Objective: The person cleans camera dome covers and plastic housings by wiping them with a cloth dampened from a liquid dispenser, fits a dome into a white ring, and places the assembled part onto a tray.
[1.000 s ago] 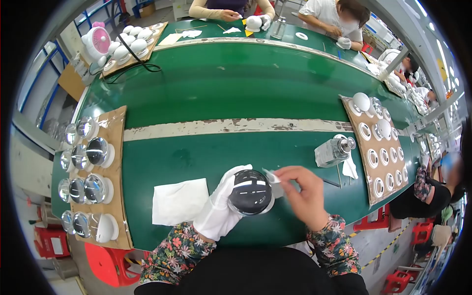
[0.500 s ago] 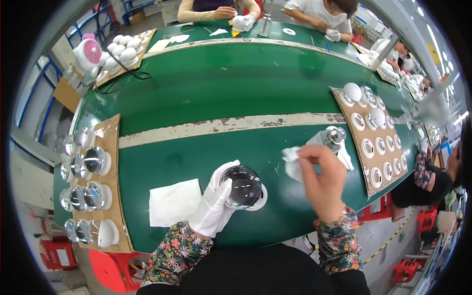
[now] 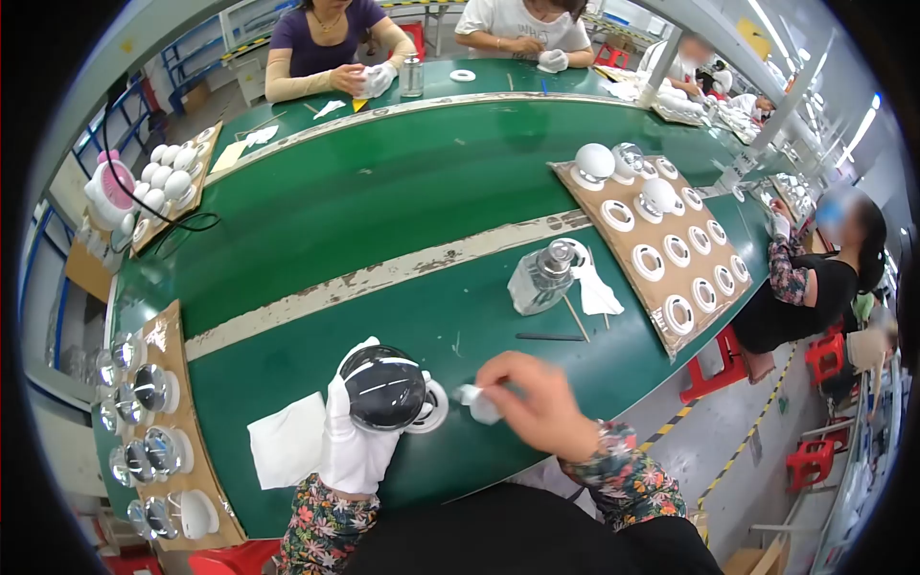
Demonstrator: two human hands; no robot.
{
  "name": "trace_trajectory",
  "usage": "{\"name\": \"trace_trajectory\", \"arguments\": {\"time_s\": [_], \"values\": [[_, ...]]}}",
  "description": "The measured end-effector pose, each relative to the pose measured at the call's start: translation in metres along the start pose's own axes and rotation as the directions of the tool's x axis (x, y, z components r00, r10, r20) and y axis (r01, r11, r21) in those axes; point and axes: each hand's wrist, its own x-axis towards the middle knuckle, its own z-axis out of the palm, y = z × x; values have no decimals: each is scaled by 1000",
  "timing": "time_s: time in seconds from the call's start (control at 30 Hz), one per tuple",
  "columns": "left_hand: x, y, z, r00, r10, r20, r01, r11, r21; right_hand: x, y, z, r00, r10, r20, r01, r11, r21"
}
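My left hand [image 3: 353,452], in a white glove, is wrapped round a dark, shiny glass globe [image 3: 385,387] from below and the left. A white ring base [image 3: 434,408] shows at the globe's lower right; whether the two are joined I cannot tell. My right hand [image 3: 541,407] is bare and pinches a small crumpled white cloth [image 3: 479,402] between thumb and fingers, a short way right of the base and apart from it. Flat on the green table, left of my glove, lies a folded white cloth [image 3: 287,443].
Beyond my right hand stand a glass bottle with a metal cap [image 3: 542,278], thin sticks and a dark strip [image 3: 549,336]. Cardboard [image 3: 659,240] at right bears white rings and globes; cardboard [image 3: 196,422] at left bears clear globes. People work across the table and at right.
The view has swung to the right. My right hand has come down and nearer the globe with the crumpled cloth. The globe is still in my left hand, turned somewhat.
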Motion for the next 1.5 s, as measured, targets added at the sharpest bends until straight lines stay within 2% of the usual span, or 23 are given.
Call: {"name": "trace_trajectory", "arguments": {"time_s": [0.03, 0.1, 0.13, 0.17, 0.2, 0.23, 0.3, 0.37, 0.4, 0.43, 0.5, 0.6, 0.7, 0.83, 0.97, 1.17, 1.27, 1.37, 1.47, 1.5], "values": [[2, -2, 2, 1000, 6, 18, -6, 1000, 9, 0, -8, -16, 998, 64, -9, -61, 980, 187], [5, -6, 2, 998, 9, 57, -11, 1000, 30, -2, -17, -45, 982, 189, -2, -159, 828, 538], [5, -9, 1, 1000, 1, 23, -1, 1000, 4, 2, -13, -61, 990, 138, 14, -136, 945, 297], [5, -9, 0, 1000, -21, -3, 21, 1000, -11, 8, -4, -73, 994, 98, 43, -100, 994, 37], [3, -8, 0, 999, -41, -30, 40, 999, -25, 9, 6, -77, 994, 97, 41, -73, 913, -400], [4, -6, -2, 997, -55, -55, 53, 998, -42, 7, 20, -81, 998, -58, 39, 68, 718, -693], [9, -6, -8, 997, -39, -63, 36, 998, -54, 7, 5, -92, 999, 4, -43, -19, 938, -345], [7, -3, -8, 996, -52, -73, 46, 996, -74, 13, -6, -103, 983, -26, -181, -49, 917, -397], [6, -2, -8, 995, -57, -83, 49, 994, -100, 16, -10, -108, 968, 50, -245, -120, 953, -278], [7, -3, -9, 995, -62, -80, 53, 992, -110, 21, -7, -110, 952, 153, -266, -175, 983, -62], [7, -3, -12, 995, -67, -78, 56, 989, -137, 31, -8, -116, 941, 216, -262, -216, 976, 30], [5, -1, -12, 994, -70, -82, 59, 990, -129, 43, 1, -119, 949, 219, -226, -174, 964, 203], [4, 0, -11, 996, -60, -73, 52, 993, -111, 54, 6, -120, 949, 257, -185, -200, 940, 278], [4, 1, -13, 995, -67, -80, 57, 991, -123, 72, 18, -123, 953, 229, -197, -181, 955, 234], [6, 0, -15, 995, -62, -73, 54, 992, -115, 87, 30, -128, 946, 147, -289, -190, 974, -125], [7, 1, -15, 996, -47, -72, 41, 995, -86, 96, 42, -130, 952, 51, -303, -147, 941, -303], [7, 1, -14, 994, -53, -96, 45, 996, -82, 91, 18, -129, 935, 308, -174, -282, 946, 159], [7, 0, -15, 994, -51, -95, 44, 997, -70, 94, 8, -125, 954, 271, -132, -257, 960, 115], [8, -2, -17, 996, -45, -76, 41, 997, -64, 101, 25, -130, 948, 293, -125, -294, 956, 14], [8, -2, -17, 996, -43, -72, 38, 997, -65, 102, 32, -131, 953, 258, -159, -270, 961, -61]]}}
